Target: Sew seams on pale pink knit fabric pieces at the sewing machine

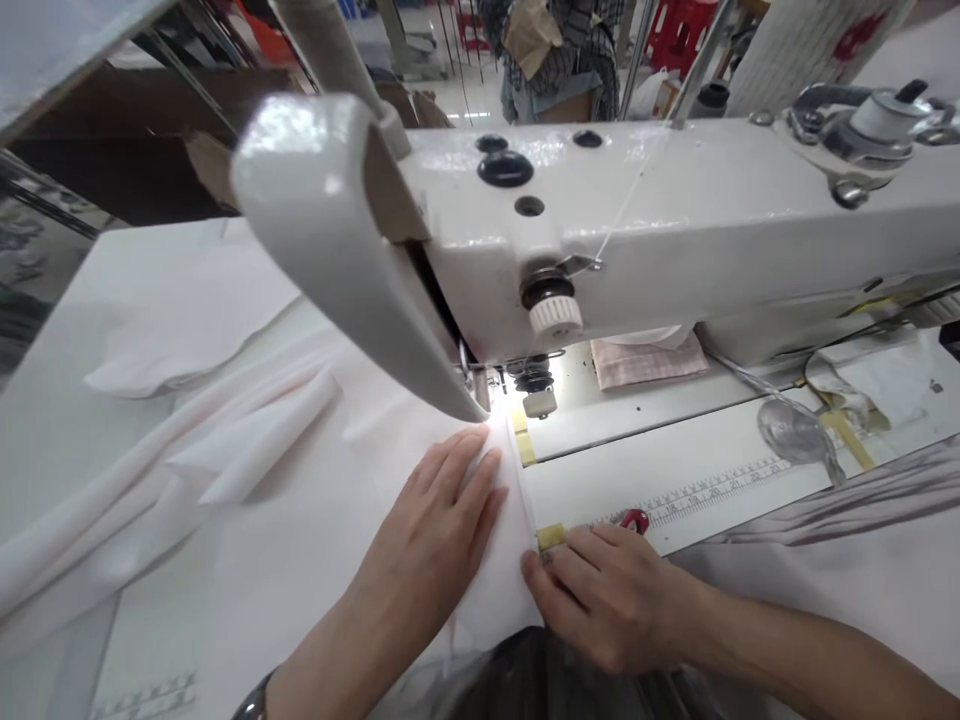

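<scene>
Pale, nearly white fabric [300, 560] lies across the sewing machine's bed and runs up under the needle area [491, 385]. My left hand [442, 510] rests flat on it, fingers stretched toward the presser foot, just in front of the machine head. At the fabric's right edge, my right hand [607, 590] is closed, its fingertips gripping the cloth beside a yellow tape piece [551, 537]. A small red loop [635, 521] shows just beyond its knuckles; whether the hand holds it cannot be made out.
The white sewing machine [675, 220] spans the upper view. A printed ruler scale [712, 490] runs along the bed. Folded pink cloth [649, 362] sits under the arm, and a clear round object [787, 432] lies at right. More fabric bunches at left [247, 450]. Another person [559, 50] is beyond.
</scene>
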`<state>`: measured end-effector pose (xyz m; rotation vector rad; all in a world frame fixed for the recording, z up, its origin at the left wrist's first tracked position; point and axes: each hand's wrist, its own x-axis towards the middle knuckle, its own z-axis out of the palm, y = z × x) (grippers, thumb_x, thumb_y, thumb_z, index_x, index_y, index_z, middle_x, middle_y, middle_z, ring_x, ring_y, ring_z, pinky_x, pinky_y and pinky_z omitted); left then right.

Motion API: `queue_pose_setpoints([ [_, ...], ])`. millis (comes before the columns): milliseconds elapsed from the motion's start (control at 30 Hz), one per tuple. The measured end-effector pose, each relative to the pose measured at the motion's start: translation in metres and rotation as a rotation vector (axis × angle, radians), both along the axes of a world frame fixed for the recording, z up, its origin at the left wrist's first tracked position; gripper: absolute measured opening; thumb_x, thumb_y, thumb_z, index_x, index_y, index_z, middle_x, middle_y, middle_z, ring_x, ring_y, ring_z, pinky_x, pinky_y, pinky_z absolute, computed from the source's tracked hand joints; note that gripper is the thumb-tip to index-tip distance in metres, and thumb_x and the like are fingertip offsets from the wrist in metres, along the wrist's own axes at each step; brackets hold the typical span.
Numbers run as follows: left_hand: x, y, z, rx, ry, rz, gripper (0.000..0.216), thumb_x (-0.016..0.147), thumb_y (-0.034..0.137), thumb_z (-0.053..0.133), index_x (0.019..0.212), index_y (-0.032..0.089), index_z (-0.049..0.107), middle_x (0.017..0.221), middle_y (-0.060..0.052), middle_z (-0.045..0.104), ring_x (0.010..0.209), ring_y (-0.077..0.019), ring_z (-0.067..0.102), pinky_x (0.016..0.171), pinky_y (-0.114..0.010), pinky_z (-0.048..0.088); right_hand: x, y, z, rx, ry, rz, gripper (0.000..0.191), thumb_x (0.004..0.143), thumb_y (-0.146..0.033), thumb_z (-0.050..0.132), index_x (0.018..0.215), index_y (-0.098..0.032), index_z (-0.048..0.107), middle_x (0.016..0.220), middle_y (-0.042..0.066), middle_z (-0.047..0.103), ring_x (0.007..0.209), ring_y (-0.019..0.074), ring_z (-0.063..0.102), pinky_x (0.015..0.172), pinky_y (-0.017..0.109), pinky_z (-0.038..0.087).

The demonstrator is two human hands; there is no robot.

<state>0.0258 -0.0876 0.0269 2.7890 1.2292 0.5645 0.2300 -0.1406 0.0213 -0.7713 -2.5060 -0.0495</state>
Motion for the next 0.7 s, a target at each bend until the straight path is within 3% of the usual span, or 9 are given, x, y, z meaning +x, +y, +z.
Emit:
queue_pose_setpoints([
  [200, 0.003, -0.010, -0.009, 0.041, 0.007, 0.081, 0.030, 0.096, 0.024, 0.048, 0.122, 0.010, 0.050, 0.131, -0.024, 0.055, 0.124, -0.0349, 0.053, 0.101, -0.058, 0.047, 0.003, -0.009, 0.004, -0.015, -0.034, -0.071, 0.027, 0.088, -0.006, 0.043, 0.105, -0.003, 0.064, 0.067, 0.005, 0.060, 0.058, 0.0176, 0.054, 0.053, 0.032, 0.036],
  [333, -0.004, -0.020, -0.006, 0.004, -0.137, -0.094, 0.022, 0.095, 0.016, 0.049, 0.115, 0.016, 0.057, 0.124, -0.012, 0.064, 0.126, -0.0247, 0.054, 0.115, -0.052, 0.033, 0.001, -0.014, 0.007, -0.050, -0.106, -0.057, 0.031, 0.089, -0.003, 0.038, 0.107, -0.002, 0.064, 0.068, 0.005, 0.061, 0.057, 0.0174, 0.055, 0.051, 0.031, 0.036],
  [467, -0.015, -0.024, -0.001, 0.023, -0.119, -0.248, 0.025, 0.093, 0.011, 0.049, 0.114, 0.017, 0.061, 0.123, -0.006, 0.067, 0.128, -0.0191, 0.052, 0.122, -0.046, 0.020, -0.004, -0.012, 0.002, 0.082, -0.060, -0.088, 0.030, 0.091, -0.001, 0.037, 0.097, -0.006, 0.066, 0.059, 0.001, 0.060, 0.050, 0.0143, 0.054, 0.047, 0.030, 0.034],
  [700, -0.022, -0.002, 0.003, 0.079, -0.024, -0.262, 0.026, 0.092, 0.010, 0.046, 0.112, 0.016, 0.062, 0.121, -0.009, 0.068, 0.121, -0.0224, 0.057, 0.115, -0.050, 0.033, -0.014, 0.010, -0.003, 0.172, -0.026, -0.109, 0.030, 0.090, 0.002, 0.037, 0.090, -0.008, 0.065, 0.054, -0.001, 0.056, 0.045, 0.0140, 0.051, 0.045, 0.030, 0.032],
])
